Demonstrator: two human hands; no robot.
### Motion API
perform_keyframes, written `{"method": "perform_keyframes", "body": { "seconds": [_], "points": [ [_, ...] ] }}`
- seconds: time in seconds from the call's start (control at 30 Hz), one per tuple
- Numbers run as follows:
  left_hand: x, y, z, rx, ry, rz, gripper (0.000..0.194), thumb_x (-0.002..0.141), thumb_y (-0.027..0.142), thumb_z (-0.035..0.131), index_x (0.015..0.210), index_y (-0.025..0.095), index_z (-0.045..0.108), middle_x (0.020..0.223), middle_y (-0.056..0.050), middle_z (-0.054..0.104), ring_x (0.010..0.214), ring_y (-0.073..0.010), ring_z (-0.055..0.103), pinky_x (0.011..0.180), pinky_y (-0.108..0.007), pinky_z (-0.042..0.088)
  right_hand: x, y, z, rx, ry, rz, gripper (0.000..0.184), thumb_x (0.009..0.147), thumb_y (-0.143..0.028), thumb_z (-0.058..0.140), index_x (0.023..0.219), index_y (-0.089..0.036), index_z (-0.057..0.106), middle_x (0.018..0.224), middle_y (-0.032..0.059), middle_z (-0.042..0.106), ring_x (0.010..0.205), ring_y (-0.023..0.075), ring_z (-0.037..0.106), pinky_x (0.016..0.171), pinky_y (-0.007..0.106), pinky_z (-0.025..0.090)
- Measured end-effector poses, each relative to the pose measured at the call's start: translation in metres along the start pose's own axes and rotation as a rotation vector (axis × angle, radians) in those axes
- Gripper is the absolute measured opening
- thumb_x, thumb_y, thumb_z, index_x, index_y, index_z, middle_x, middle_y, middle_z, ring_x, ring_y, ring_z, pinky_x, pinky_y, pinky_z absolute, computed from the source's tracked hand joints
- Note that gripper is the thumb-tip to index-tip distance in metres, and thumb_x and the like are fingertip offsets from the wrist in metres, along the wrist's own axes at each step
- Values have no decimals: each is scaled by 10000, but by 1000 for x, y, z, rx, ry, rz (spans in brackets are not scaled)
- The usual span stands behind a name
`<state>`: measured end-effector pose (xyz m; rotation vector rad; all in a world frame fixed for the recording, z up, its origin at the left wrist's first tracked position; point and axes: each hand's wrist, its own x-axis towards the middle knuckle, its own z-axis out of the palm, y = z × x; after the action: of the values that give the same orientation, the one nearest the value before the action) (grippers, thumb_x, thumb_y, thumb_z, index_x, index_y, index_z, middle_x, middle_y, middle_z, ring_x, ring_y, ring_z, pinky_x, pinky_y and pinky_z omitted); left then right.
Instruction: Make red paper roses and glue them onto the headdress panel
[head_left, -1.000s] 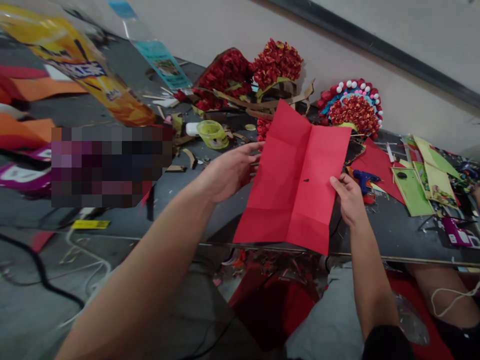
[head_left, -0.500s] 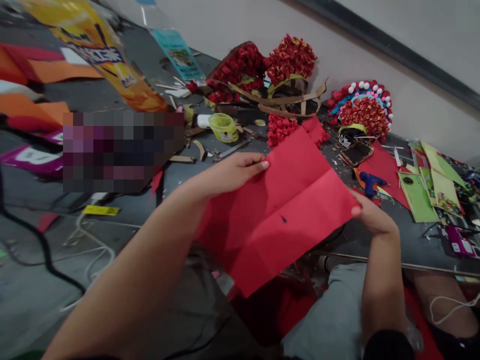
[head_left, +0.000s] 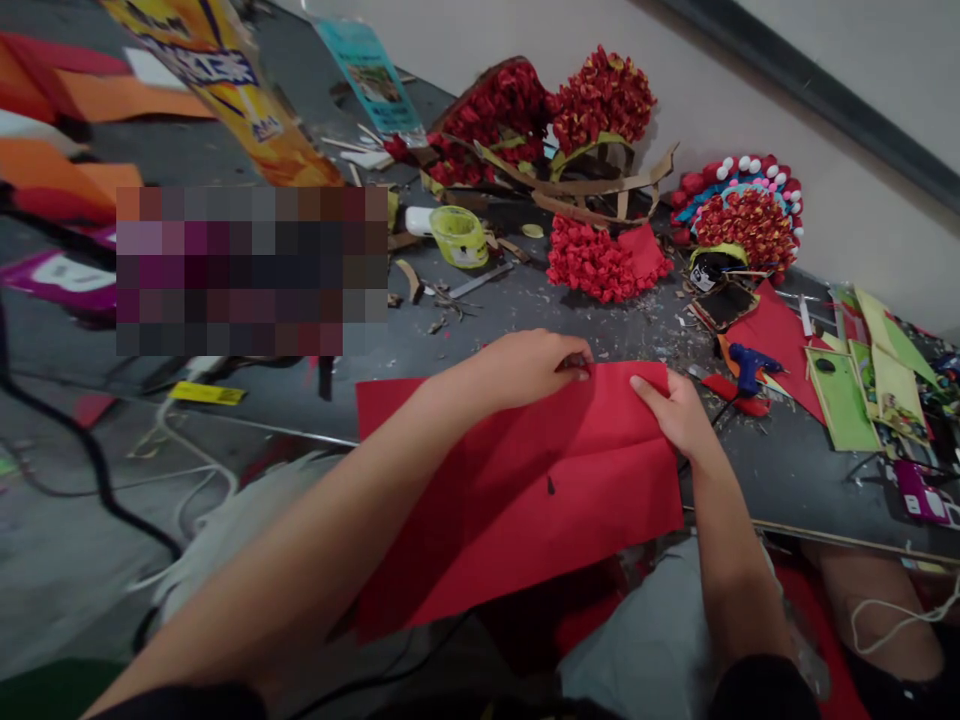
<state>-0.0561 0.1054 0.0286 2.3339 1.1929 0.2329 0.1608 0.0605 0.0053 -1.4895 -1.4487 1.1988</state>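
Just swung round from a diagonal slant: over the near edge of a gritty dark grey table (head_left: 427, 350), a big red paper sheet (head_left: 480, 500), now lengthwise left to right. Hands closer together than before, both along its far edge, so probably better placed for working that side. Left hand (head_left: 502, 375) curled there, can't tell if actually pinching; right hand (head_left: 682, 415) gripping the far right corner, thumb on top. Sheet: matte, stiffish, creased lengthwise. Farther off, a ruffled red petal cluster (head_left: 592, 262). Right, a smooth blue glue gun (head_left: 752, 370). Smallest: a dark speck (head_left: 551, 486) on the paper.
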Motion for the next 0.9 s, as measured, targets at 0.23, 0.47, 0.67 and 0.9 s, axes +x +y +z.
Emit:
{"method": "perform_keyframes", "body": {
  "seconds": [0.23, 0.47, 0.67, 0.9],
  "points": [
    [2, 10, 6, -116, 44, -37, 246, 842, 301, 455, 945, 196, 652, 885, -52, 698, 737, -188, 622, 624, -256, 404, 1, 1, 6, 178, -74, 115, 374, 693, -481, 692, 929, -191, 673, 983, 57, 722, 891, 216, 664, 840, 382, 514],
    [4, -4, 2, -388, 266, -51, 227, 829, 344, 484, 840, 148, 597, 741, -25, 622, 643, -138, 535, 605, -240, 390, -1, -4, -23, 87, -234, 152, 347, 732, -462, 670, 980, -219, 667, 995, 25, 717, 882, 191, 660, 828, 340, 505],
    [6, -15, -6, -576, 514, -175, 160, 819, 296, 484, 798, 146, 535, 688, 3, 549, 591, -110, 470, 567, -221, 382, 1, 0, -51, 25, -123, 108, 332, 692, -395, 712, 961, -208, 662, 925, 19, 714, 813, 172, 649, 779, 318, 506],
    [7, -28, -3, -310, 529, -307, 163, 799, 300, 528, 848, 151, 575, 757, -43, 619, 693, -189, 575, 667, -319, 467, 4, -1, -46, -418, 384, -253, 255, 771, -397, 611, 861, -168, 679, 798, 41, 705, 720, 190, 643, 695, 317, 503]
  ]
}}
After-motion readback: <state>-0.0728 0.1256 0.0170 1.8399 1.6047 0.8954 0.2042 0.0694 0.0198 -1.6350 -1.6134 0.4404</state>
